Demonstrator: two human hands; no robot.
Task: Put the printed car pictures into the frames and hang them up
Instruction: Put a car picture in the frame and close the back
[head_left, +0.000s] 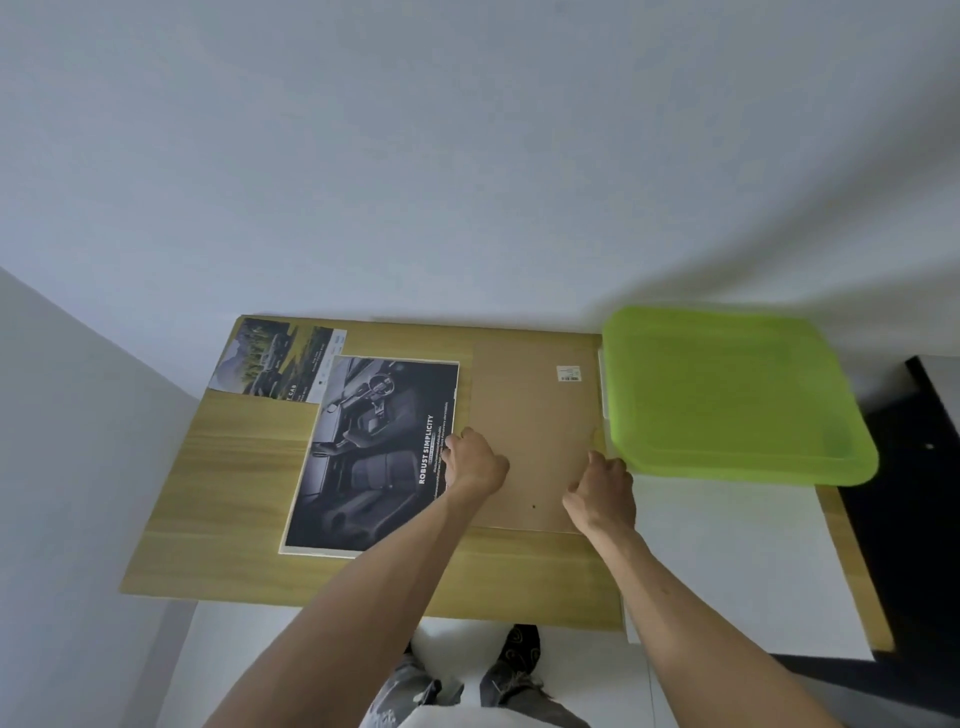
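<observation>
A brown backing board (530, 415), apparently a picture frame lying face down, lies flat in the middle of the wooden table (228, 493). My left hand (472, 460) grips its left edge and my right hand (602, 491) grips its right edge near the front corner. Left of the board lies a dark printed car-interior picture (363, 452) reading "ROBUST SIMPLICITY", set on a white-edged sheet or frame. Behind it, at the table's far left corner, lies a second car print (270, 358) with trucks in a landscape.
A lime-green plastic lid or tray (737, 395) covers the table's right side, overlapping the board's right edge. A white sheet (727, 561) lies in front of it. A white wall rises behind the table. Dark furniture (914, 493) stands at the right.
</observation>
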